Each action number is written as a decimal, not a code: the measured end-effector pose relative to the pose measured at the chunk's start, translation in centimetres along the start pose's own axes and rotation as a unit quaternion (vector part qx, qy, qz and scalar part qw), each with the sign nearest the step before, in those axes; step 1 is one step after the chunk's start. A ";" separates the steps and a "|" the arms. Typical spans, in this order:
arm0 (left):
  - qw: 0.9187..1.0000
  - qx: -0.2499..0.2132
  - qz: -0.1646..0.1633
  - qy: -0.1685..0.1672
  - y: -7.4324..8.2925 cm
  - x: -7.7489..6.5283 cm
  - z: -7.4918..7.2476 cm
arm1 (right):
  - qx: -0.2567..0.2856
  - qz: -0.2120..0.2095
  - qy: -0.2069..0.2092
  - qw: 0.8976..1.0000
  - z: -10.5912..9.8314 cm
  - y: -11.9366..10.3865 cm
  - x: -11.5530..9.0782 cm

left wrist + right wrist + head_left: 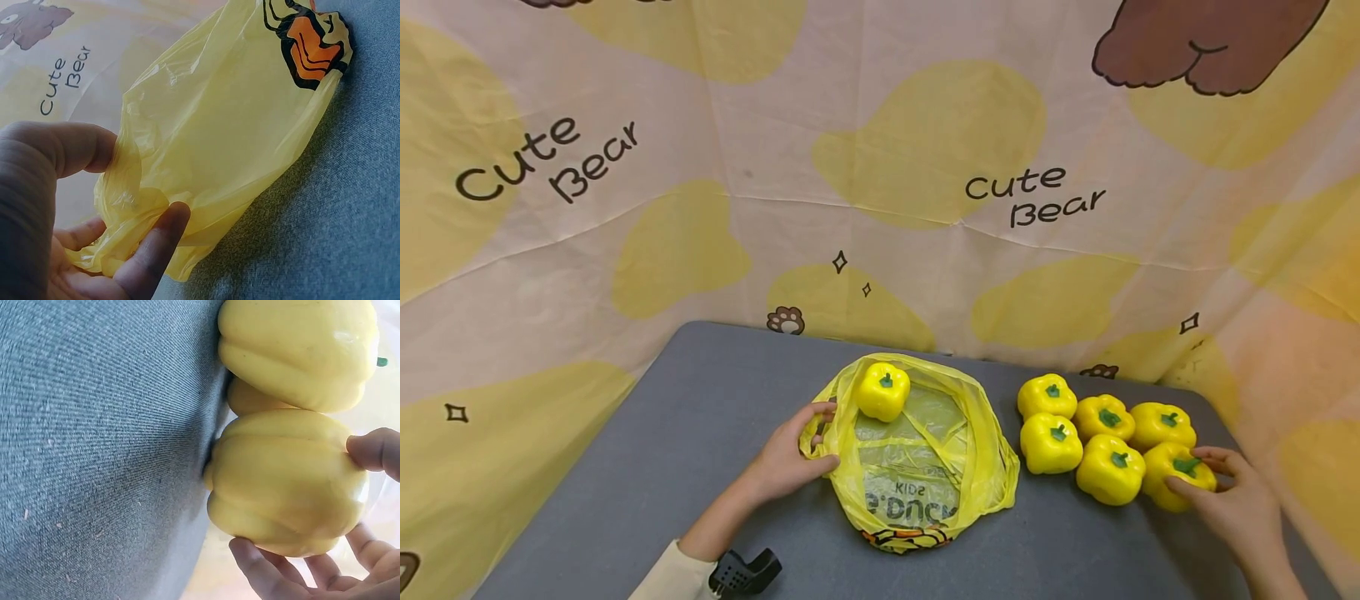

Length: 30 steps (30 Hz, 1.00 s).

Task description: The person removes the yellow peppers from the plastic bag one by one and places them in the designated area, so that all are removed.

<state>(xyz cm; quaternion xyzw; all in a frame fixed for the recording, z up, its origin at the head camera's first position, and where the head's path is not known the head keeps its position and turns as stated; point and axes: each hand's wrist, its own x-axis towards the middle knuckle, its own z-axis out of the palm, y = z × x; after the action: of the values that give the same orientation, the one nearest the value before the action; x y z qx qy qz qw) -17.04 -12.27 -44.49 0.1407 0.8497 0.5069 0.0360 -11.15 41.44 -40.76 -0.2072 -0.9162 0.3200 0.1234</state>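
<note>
A yellow plastic bag (992, 467) lies spread on the table with its mouth open upward, dark lettering visible inside. One yellow bell pepper (878, 402) with a green stem sits inside near its far left rim. My left hand (790, 454) holds the bag's left edge; in the left wrist view the thin plastic (194, 131) is bunched between thumb and fingers. At the right, my right hand (1247, 504) grips the nearest right bell pepper (1159, 479), thumb on one side and fingertips on the other. The right wrist view shows that pepper (281, 481) beside its neighbour.
Several more yellow bell peppers (1108, 475) stand close together in two rows right of the bag. The grey table (700, 400) ends at a patterned cloth (910, 275) behind it. A black wrist device (745, 573) sits at my left cuff.
</note>
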 end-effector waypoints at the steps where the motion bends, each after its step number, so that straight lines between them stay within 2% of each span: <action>1: 1.000 0.000 0.000 0.000 0.0 0.0 0.0 | -0.004 0.003 -0.002 1.000 0.0 0.0 0.0; 11: 1.000 0.004 0.004 -0.004 -0.4 0.1 0.0 | -0.036 0.023 -0.031 0.999 0.2 0.0 0.3; 16: 1.000 0.004 0.008 -0.004 -0.4 0.1 0.0 | -0.037 0.007 -0.039 0.999 0.3 0.2 0.2; 24: 1.000 0.004 0.010 -0.002 -0.4 0.0 0.0 | -0.046 0.022 -0.065 0.997 0.4 0.0 0.4; 30: 1.000 0.004 0.008 -0.001 -0.3 0.0 0.0 | -0.043 0.009 -0.083 0.996 0.4 0.0 0.4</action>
<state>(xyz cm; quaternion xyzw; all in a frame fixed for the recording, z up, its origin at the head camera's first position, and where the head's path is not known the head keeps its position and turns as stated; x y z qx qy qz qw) -17.08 -12.41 -44.72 0.1476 0.8506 0.5037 0.0320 -11.60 41.42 -41.01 -0.1928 -0.9343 0.2978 0.0348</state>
